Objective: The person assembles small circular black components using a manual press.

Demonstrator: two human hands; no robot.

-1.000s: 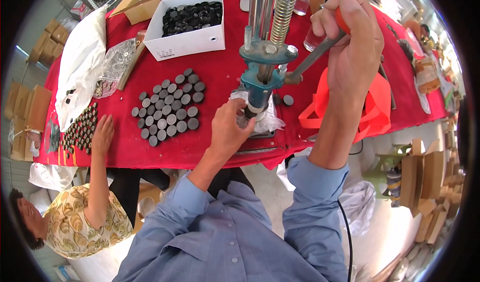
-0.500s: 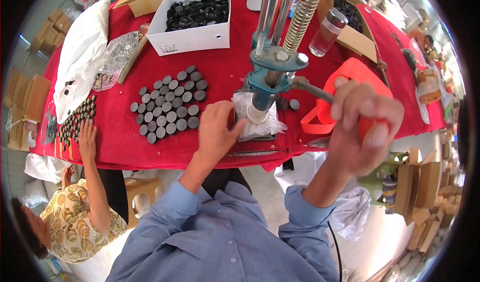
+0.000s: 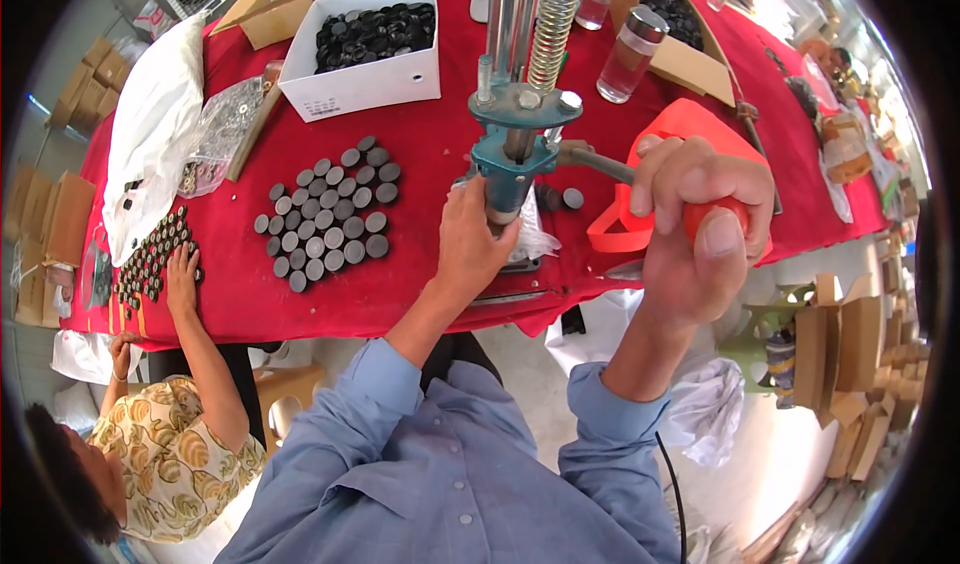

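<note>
My right hand (image 3: 685, 256) is closed on the red knob (image 3: 712, 207), lever (image 3: 605, 167) running left and away to the upright press (image 3: 505, 161), my nearer left hand (image 3: 470, 236) curled at its lower end, can't tell if gripping.

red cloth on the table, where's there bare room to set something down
Bare red cloth shows between the cluster of round dark-grey discs and the teal metal press, and between those discs and the cloth's near edge. Crowded around the press, where the left hand is, and at far left: white sack, small dark round parts, co-worker's hand.
</note>
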